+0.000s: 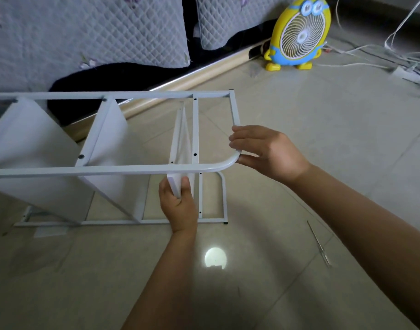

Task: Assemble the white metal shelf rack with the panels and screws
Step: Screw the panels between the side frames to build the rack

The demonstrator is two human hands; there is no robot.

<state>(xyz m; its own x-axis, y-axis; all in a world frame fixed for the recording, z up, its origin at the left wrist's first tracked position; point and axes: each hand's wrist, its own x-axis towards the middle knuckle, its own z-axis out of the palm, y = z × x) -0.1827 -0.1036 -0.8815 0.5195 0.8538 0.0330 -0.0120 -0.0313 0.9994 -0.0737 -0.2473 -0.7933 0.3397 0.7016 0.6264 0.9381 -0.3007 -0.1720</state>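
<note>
White panel [182,139] is leaning in the rack frame [109,169] on the floor [299,139], my left hand [179,206] gripping its near edge, my right hand [268,153] pinching the frame's rounded corner. I'm trying to square it so the screw holes [194,154] align.

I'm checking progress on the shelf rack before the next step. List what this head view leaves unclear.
Rack frame: left end cut off by the head view's left edge.
Panel: lower corner hidden by the gripping left hand; fastening at its far end too small to tell.
Thin metal tool on the floor: too blurred to identify.
Frame's curved corner: partly covered by the right hand holding it.
</note>
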